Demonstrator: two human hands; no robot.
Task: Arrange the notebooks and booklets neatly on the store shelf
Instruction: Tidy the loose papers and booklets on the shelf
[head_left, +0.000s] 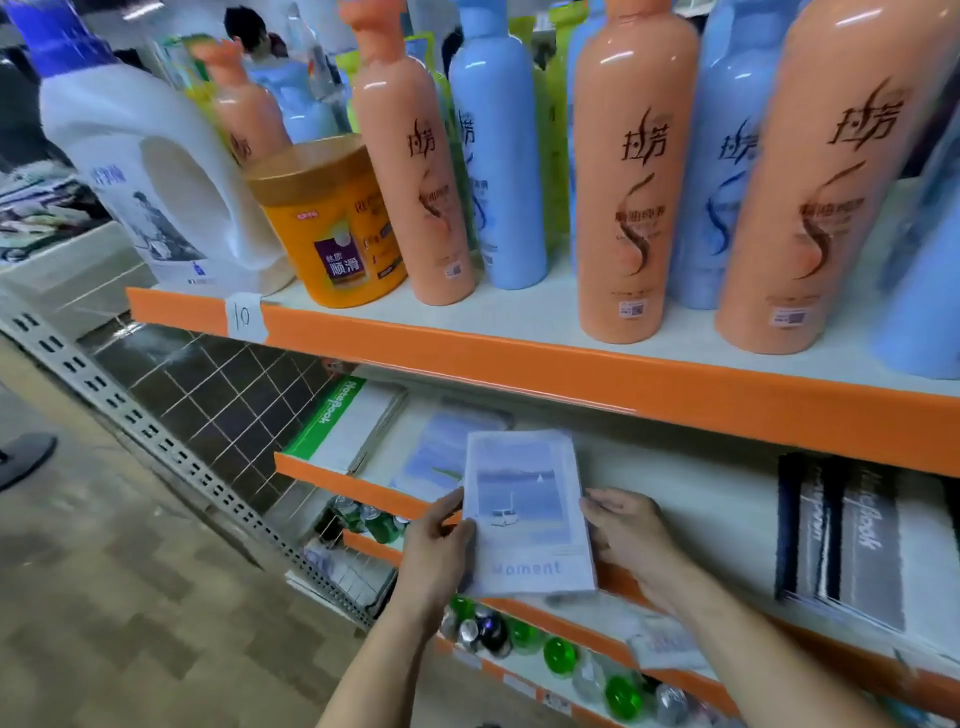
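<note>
1 pale blue "Moment" booklet stack (527, 519) is in hand, tilted up over the orange front lip of the middle shelf (701, 493). Several covers fan out at its top edge, too blurred to count. The left hand (439, 545) grasps the stack's left edge with the thumb on the cover, and the right hand (631, 530) holds its right edge with curled fingers. Behind and left of the stack, 1 more pale blue notebook (441, 452) lies flat on the same shelf. Further left sits 1 green-and-white NoteBook pile (340, 426). Well to the right of the stack lie 2 black-and-grey NoteBook covers (852, 535), overlapping. Below and right of the stack is 1 blurred pale booklet (665, 642); which shelf it rests on I cannot tell. Above the stack, the top shelf (467, 353) carries 4 peach shampoo bottles (634, 197), at least 3 blue bottles (498, 171), 1 orange tub (332, 223) and 1 white detergent jug (145, 156). A paper tag (244, 317) marked 10 is on its lip. Below the stack, a lower shelf holds jumbled cans and green bottles (558, 654), partly hidden by the left forearm. Far left of the stack, 1 dark shoe (26, 457) stands on the floor.
</note>
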